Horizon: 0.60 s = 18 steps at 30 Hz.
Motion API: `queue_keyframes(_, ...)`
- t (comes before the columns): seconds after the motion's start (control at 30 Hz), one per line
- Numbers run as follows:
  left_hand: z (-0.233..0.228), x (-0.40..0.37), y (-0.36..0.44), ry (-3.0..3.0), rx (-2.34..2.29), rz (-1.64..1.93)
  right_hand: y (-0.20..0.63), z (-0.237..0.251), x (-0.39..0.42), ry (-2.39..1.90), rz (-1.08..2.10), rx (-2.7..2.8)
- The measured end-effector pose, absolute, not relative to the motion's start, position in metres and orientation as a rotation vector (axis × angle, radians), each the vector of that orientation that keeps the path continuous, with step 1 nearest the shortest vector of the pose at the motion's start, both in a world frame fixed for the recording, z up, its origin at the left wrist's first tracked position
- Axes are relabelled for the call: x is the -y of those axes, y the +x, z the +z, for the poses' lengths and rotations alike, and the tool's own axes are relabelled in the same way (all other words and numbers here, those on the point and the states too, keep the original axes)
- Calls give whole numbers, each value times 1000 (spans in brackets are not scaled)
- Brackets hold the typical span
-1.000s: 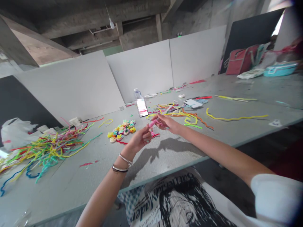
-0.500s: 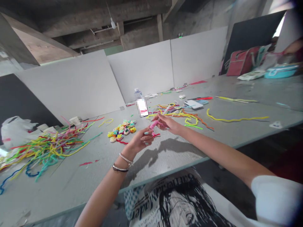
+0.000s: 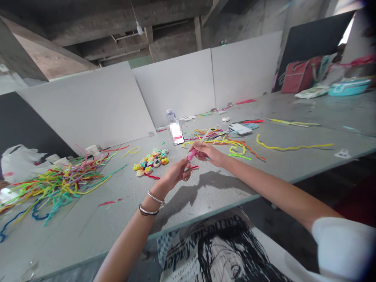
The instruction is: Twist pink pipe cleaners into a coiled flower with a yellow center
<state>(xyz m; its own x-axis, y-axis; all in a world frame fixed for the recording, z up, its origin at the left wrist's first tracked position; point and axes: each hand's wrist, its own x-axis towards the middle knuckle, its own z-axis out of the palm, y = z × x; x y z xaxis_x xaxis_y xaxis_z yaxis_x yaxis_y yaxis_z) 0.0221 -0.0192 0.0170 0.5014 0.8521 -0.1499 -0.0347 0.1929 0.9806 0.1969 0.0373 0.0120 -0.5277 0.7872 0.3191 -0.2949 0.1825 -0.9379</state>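
Observation:
Above the grey table, both my hands meet on a pink fuzzy pipe cleaner [image 3: 191,155] wound into a short coil. The fingers of my left hand [image 3: 178,171] pinch its lower left end. My right hand [image 3: 205,152] grips the upper right end between thumb and fingers. Partly hidden behind the left hand, a red pipe cleaner [image 3: 152,177] lies on the table. Just left of my hands sits a cluster of small multicoloured pipe-cleaner flowers [image 3: 151,161].
A heap of loose pipe cleaners [image 3: 67,176] spreads at the left beside a white plastic bag [image 3: 20,160]. Behind my hands a lit phone [image 3: 176,133] leans near a bottle [image 3: 170,114]. More pipe cleaners [image 3: 235,145], a white phone [image 3: 240,129] and yellow scissors [image 3: 290,123] lie rightward.
My left hand has turned and its fingers have curled in closer around the pink coil. The right hand's fingers have shifted slightly on it. The other things on the table stay put.

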Motion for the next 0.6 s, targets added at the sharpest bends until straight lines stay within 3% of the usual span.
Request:
queue_keyframes(0.27,19,22,31,1518,-1166,1098,195,12,-40,-619,1466,1443)
queue_keyframes(0.6,15,20,28,1683,-1161,1136,195,12,-41,-673,1472,1456)
